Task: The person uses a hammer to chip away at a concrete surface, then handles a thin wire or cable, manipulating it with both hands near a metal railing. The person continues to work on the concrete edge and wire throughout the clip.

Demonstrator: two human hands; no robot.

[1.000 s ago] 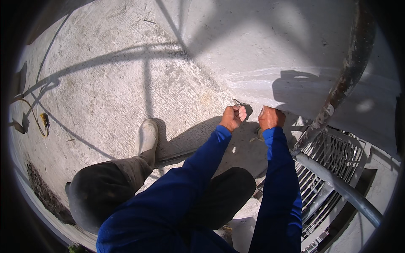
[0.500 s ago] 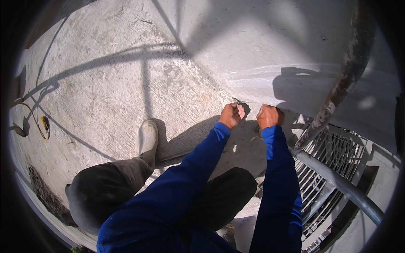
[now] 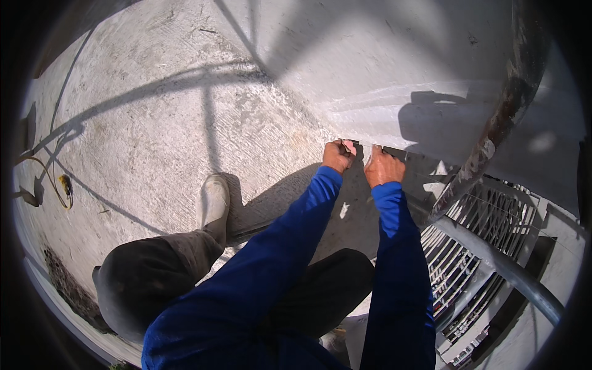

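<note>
My left hand (image 3: pixel 339 154) is closed at the lower edge of the pale concrete face (image 3: pixel 388 117), with a small dark piece, too small to name, at its fingertips. Just right of it, my right hand (image 3: pixel 382 166) is closed at the same edge, its forefinger and thumb against it; whatever it grips is hidden. A thin line or wire (image 3: pixel 487 203) runs from near my hands toward the lower right. Both arms wear blue sleeves.
A rough concrete floor (image 3: pixel 148 142) carries my pale boot (image 3: pixel 213 203) and, at left, a yellow cord end (image 3: pixel 65 184). A rusty pipe (image 3: pixel 487 154) slants down at right to a grey pipe (image 3: pixel 493 253) over metal slats (image 3: pixel 462 234).
Both my hands have moved a little up and closer to the concrete edge, my right hand also leftward. The thin line at the lower right shows more clearly now.
</note>
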